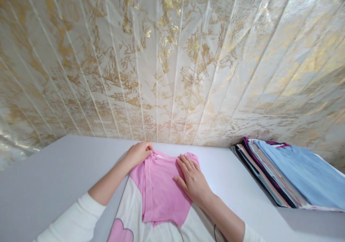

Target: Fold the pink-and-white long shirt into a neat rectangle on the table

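Note:
A pink and white shirt (pixel 164 188) lies on the table in front of me, its pink sleeves folded inward over the white body. Part of a pink printed shape shows at its lower left. At the collar's left shoulder, my left hand (pixel 141 151) pinches the pink fabric between curled fingers. My right hand (pixel 192 181) rests flat on the right side of the pink part, fingers stretched out and slightly apart. The lower end of the shirt runs out of view at the bottom.
On the right stands a stack of folded clothes (pixel 302 177) with a light blue one on top. The white table (pixel 67 173) meets a wall covered in gold-patterned sheeting (pixel 172 73) at its far edge.

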Demonstrator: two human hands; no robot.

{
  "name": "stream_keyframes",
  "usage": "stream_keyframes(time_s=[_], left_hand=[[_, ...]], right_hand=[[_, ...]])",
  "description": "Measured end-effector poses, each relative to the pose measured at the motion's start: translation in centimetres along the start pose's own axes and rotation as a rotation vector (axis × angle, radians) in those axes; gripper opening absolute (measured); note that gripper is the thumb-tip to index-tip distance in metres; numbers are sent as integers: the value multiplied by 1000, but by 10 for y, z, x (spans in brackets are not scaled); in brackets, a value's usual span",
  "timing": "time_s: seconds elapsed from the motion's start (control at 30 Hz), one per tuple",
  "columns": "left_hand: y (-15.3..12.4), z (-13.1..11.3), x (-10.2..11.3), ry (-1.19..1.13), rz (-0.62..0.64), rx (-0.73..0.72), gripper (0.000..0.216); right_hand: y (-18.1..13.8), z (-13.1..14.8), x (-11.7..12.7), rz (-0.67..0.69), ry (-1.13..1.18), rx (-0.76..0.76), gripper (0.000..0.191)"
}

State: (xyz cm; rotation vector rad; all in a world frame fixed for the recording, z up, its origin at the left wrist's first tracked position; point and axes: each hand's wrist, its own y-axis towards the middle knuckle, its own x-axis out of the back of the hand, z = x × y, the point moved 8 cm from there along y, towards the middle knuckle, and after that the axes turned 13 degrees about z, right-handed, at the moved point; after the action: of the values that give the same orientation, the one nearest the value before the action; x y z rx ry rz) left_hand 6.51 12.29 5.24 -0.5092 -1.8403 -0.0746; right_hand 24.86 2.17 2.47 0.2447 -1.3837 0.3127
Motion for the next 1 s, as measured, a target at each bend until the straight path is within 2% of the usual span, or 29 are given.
stream_keyframes(time_s=[0.13,0.3,0.43,0.57,0.67,0.77,0.87,0.93,1.0], left_hand=[[-4,0,7,-3,-35,-55,18],[-10,12,9,67,-35,25,18],[-12,16,7,89,25,21,18],[-11,15,9,133,1,42,15],[-12,9,13,186,-56,71,19],[-26,-14,13,231,-136,48,31],[-57,-48,-13,249,-129,-95,41],[-87,-72,-43,256,-70,-311,48],[-117,-82,-71,288,-31,-460,55]], right_hand=[[-1,1,0,27,-5,-20,60],[-3,-7,-3,36,-10,-75,59],[-4,-6,-5,40,-21,-60,64],[-3,-8,-8,80,-50,-78,67],[-1,-11,-7,116,-57,-106,68],[-3,-11,-2,128,-34,-114,68],[-11,-3,2,136,-6,-97,63],[-18,6,1,138,9,-54,60],[-25,16,-4,144,22,4,61]])
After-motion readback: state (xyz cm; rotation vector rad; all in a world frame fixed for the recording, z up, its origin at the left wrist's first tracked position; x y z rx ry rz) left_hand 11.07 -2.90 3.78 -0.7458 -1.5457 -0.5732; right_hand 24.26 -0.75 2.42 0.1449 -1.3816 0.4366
